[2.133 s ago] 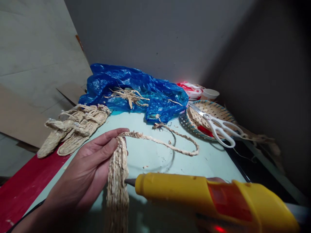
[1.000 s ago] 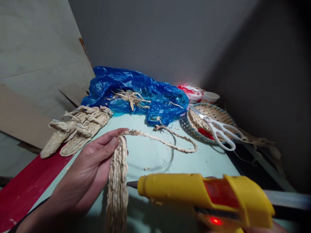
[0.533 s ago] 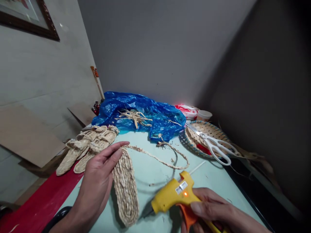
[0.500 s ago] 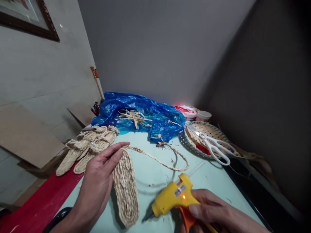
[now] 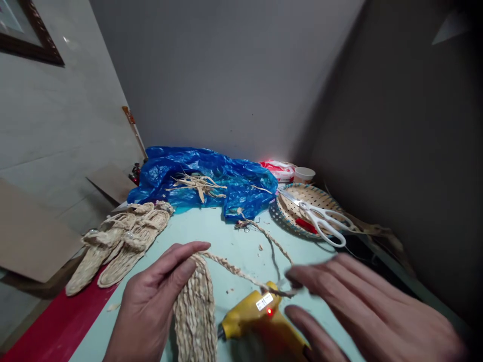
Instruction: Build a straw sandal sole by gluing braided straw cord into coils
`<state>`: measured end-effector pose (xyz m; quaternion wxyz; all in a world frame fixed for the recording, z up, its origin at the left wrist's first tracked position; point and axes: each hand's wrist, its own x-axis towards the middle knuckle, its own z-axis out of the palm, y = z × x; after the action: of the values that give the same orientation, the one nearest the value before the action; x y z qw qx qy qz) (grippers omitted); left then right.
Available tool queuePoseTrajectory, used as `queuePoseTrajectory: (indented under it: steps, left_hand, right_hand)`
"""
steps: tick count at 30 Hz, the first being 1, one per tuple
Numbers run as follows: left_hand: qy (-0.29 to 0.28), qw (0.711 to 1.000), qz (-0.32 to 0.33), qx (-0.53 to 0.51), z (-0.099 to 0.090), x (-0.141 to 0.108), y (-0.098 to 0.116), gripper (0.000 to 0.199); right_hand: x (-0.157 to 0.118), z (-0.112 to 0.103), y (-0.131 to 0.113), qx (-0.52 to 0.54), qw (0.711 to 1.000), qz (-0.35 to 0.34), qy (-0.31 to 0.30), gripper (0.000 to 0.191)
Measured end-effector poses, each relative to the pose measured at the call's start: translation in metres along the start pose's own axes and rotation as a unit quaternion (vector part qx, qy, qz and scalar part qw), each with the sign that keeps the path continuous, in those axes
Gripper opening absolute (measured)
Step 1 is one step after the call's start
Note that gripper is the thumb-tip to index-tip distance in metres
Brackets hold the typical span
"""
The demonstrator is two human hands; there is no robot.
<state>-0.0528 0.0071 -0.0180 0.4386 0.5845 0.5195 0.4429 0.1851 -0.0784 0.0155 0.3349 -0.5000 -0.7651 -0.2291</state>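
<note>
In the head view, the left hand [image 5: 151, 301] held the top end of a braided sole [image 5: 195, 311] between thumb and fingers, the sole hanging toward the lower edge, above the bench [image 5: 204, 229]. A braided cord [image 5: 236, 271] ran from that end toward the right hand [image 5: 377, 306], which was blurred, its thumb and fingers parted widely beside the cord's bend; whether they touched it could not be told. Below the cord lay a yellow glue gun [image 5: 251, 322], red light lit, its nozzle near the sole. Finished-looking woven sandals [image 5: 124, 241] sat at the left, a blue plastic bag [image 5: 177, 161] with dry strips [image 5: 198, 186] behind, and white-handled scissors [image 5: 320, 221] across a basket [image 5: 334, 201] at the right.
</note>
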Motion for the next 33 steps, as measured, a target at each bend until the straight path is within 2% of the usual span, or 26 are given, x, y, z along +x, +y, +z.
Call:
queuePoseTrajectory:
  steps: [2, 3, 7, 9, 14, 18, 21, 28, 33]
  left_hand:
    - [-0.021, 1.000, 0.012, 0.019, -0.001, -0.002, -0.004, 0.032]
    - [-0.026, 0.999, 0.010, 0.016, -0.001, -0.003, -0.005, 0.031]
    - [-0.024, 0.999, -0.023, -0.027, 0.008, -0.008, 0.002, 0.031]
    - [-0.013, 0.997, -0.046, -0.056, 0.013, -0.011, 0.008, 0.029]
    - [-0.004, 0.992, -0.048, -0.116, 0.016, -0.012, 0.009, 0.026]
    - [-0.024, 0.990, -0.057, -0.124, 0.014, -0.009, 0.000, 0.023]
    - [-0.023, 0.991, -0.049, -0.122, 0.014, -0.008, -0.002, 0.020]
    - [-0.035, 0.974, -0.121, -0.190, 0.015, -0.010, -0.002, 0.028]
    - [-0.040, 0.966, -0.150, -0.208, 0.016, -0.010, -0.003, 0.031]
  right_hand:
    - [0.011, 0.012, -0.009, 0.014, 0.999, -0.033, 0.009, 0.027]
    - [0.014, 0.020, -0.012, 0.028, 0.999, -0.018, -0.028, 0.028]
    - [0.007, 0.040, -0.010, 0.106, 0.993, -0.036, -0.029, 0.024]
    - [0.003, 0.038, -0.006, 0.121, 0.991, -0.055, -0.015, 0.024]
    - [0.002, 0.028, -0.009, 0.104, 0.988, -0.097, -0.055, 0.031]
    - [0.000, 0.032, -0.014, 0.043, 0.992, -0.122, -0.004, 0.031]
    - [-0.002, 0.033, -0.015, 0.007, 0.991, -0.137, 0.002, 0.031]
    - [-0.005, 0.040, -0.023, -0.013, 0.990, -0.139, 0.003, 0.029]
    - [-0.010, 0.047, -0.032, -0.009, 0.992, -0.125, 0.010, 0.030]
